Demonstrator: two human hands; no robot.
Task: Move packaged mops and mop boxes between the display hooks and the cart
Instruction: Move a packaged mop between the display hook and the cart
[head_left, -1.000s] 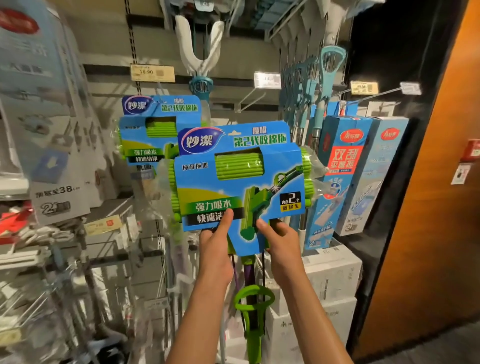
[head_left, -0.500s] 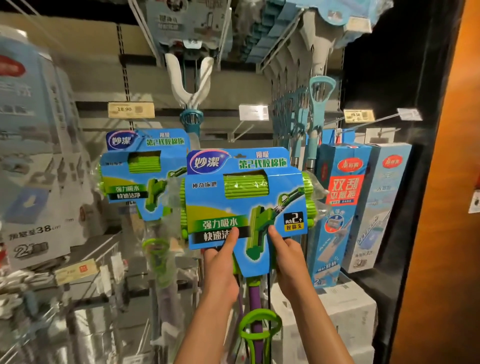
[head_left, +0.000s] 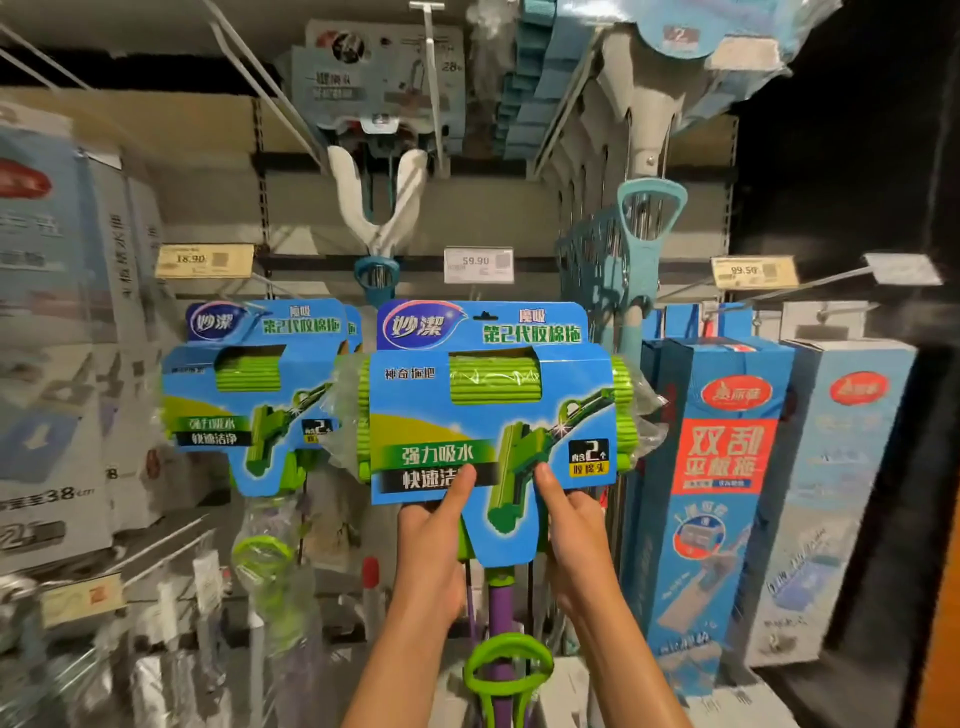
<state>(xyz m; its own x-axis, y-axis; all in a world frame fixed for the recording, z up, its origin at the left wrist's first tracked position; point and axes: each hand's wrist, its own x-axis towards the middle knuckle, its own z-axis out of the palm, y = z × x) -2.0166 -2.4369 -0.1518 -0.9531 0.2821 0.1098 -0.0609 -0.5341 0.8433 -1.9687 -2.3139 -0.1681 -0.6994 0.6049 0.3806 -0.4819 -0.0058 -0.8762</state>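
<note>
Both hands grasp the packaged mop (head_left: 493, 410) by its card's lower edge: left hand (head_left: 431, 540) and right hand (head_left: 571, 535), thumbs on front, fingers curled behind. It's held up before the hooks, beside a hanging twin mop (head_left: 254, 395) left, blue mop boxes (head_left: 722, 467) right. Card reads 妙潔; price tag (head_left: 478, 264) 59.90.

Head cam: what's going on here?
A person stands at a store display of cleaning gear, holding a packaged green sponge mop up in front of the hooks. The left hand and right hand both grip the bottom of its blue card, thumbs pressed on the front. A matching mop hangs just to its left, and tall blue mop boxes stand to the right. Whether the held mop is on a hook cannot be seen. No cart is in view.
</note>
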